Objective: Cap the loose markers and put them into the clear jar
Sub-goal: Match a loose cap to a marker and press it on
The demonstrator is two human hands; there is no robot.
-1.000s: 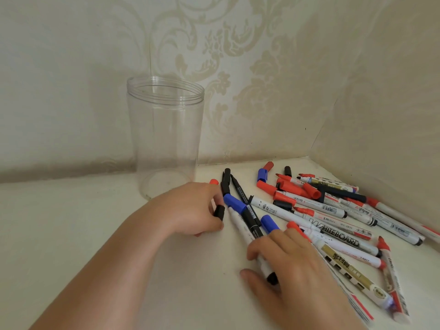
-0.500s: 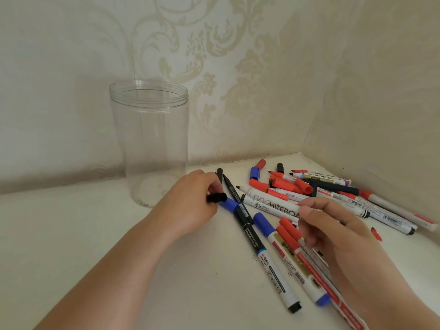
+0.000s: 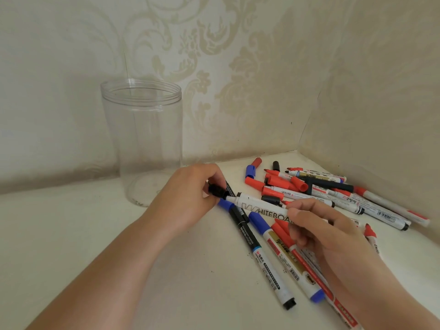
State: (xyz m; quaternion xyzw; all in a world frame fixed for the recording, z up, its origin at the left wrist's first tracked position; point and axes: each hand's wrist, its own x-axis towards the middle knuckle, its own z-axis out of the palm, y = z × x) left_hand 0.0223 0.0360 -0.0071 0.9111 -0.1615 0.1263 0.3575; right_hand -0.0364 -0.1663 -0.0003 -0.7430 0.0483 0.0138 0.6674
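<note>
A tall clear jar (image 3: 142, 129) stands open and empty at the back left of the white surface. My left hand (image 3: 188, 194) pinches a black cap (image 3: 217, 190) just in front of the jar. My right hand (image 3: 319, 229) holds a white whiteboard marker (image 3: 259, 207) by its barrel, its tip pointing left at the cap's opening. Under and beside both hands lie several markers, among them a blue-capped one (image 3: 259, 248) and red-capped ones (image 3: 283, 236).
A heap of loose markers and red, blue and black caps (image 3: 309, 186) fills the corner at the right, against two papered walls (image 3: 381, 91). Bare white surface (image 3: 71, 222) stretches in front of and left of the jar.
My right hand has taken up the whiteboard marker and brought its tip to the black cap in my left hand. The view has shifted a little.
</note>
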